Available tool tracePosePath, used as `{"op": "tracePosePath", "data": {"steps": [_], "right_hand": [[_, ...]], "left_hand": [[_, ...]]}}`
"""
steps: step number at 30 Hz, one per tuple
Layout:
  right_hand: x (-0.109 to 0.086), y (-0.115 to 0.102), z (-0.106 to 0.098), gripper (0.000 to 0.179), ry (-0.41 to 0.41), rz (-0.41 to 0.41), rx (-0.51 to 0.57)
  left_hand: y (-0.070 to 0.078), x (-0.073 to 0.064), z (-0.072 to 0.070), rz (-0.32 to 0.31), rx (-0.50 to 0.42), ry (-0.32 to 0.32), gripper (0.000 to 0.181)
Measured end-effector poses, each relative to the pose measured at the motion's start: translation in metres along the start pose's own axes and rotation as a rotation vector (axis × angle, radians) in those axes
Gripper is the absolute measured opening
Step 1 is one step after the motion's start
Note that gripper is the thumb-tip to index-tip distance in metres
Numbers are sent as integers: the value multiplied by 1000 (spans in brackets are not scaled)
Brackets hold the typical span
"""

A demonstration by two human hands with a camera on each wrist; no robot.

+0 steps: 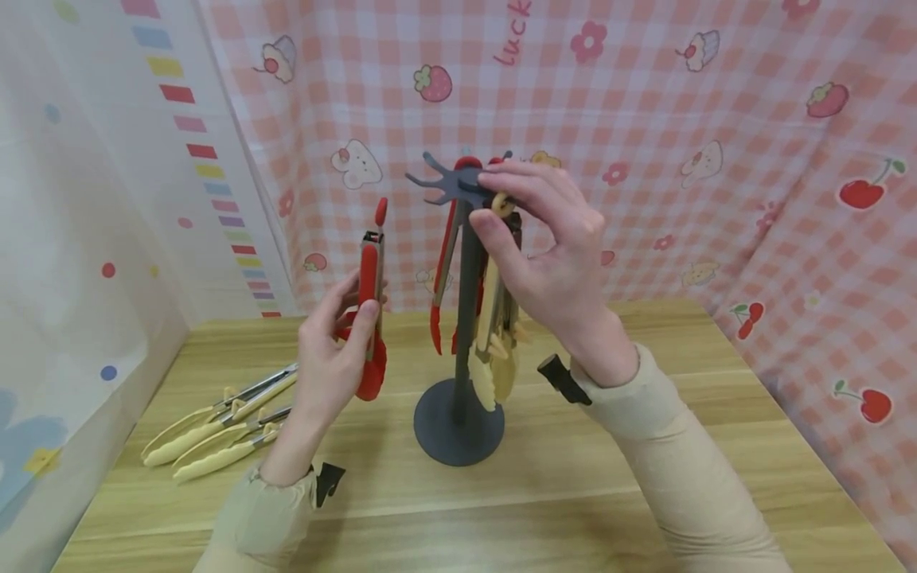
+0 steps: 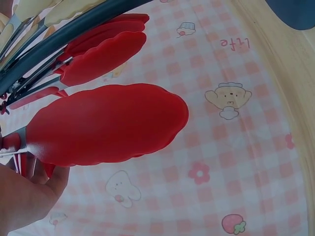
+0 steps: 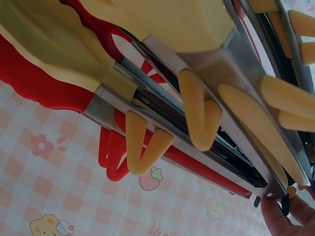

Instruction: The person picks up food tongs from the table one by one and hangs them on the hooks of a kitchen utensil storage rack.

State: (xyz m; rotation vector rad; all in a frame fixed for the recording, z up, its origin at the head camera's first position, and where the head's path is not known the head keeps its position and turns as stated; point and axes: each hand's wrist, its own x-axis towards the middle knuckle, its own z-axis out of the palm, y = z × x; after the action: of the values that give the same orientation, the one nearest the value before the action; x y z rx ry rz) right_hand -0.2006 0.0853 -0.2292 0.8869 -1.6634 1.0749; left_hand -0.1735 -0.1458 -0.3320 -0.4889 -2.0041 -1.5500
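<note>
My left hand [image 1: 331, 358] grips a pair of red-tipped tongs [image 1: 368, 274] upright, scalloped heads down. In the left wrist view its red head [image 2: 108, 125] fills the middle. To its right stands a dark grey rack [image 1: 462, 326] with curved hooks around the top. Up at the hooks my right hand [image 1: 559, 255] pinches the beige pull ring [image 1: 503, 205] of a pair of pale yellow tongs, thumb below and fingers above. Several pale yellow tongs [image 1: 493, 370] hang there, overlapping. Red tongs [image 1: 444, 274] hang behind the pole. Whether the pinched ring sits on its hook is hidden.
More pale yellow tongs [image 1: 208, 438] lie on the wooden table [image 1: 401, 525], left of my left hand. The rack's round base [image 1: 458, 438] stands on the table. A pink checked cloth [image 1: 630, 95] hangs behind, and a white cloth [image 1: 93, 207] at the left.
</note>
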Motion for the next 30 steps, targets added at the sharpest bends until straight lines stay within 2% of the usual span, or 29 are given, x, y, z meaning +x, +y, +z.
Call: {"op": "tracePosePath", "data": {"steps": [24, 30], "right_hand": [[0, -1, 3, 62, 6, 4, 14], [0, 0, 2, 62, 7, 6, 11]], "left_hand": [[9, 19, 7, -65, -23, -21, 47], [10, 23, 9, -69, -86, -31, 47]]}}
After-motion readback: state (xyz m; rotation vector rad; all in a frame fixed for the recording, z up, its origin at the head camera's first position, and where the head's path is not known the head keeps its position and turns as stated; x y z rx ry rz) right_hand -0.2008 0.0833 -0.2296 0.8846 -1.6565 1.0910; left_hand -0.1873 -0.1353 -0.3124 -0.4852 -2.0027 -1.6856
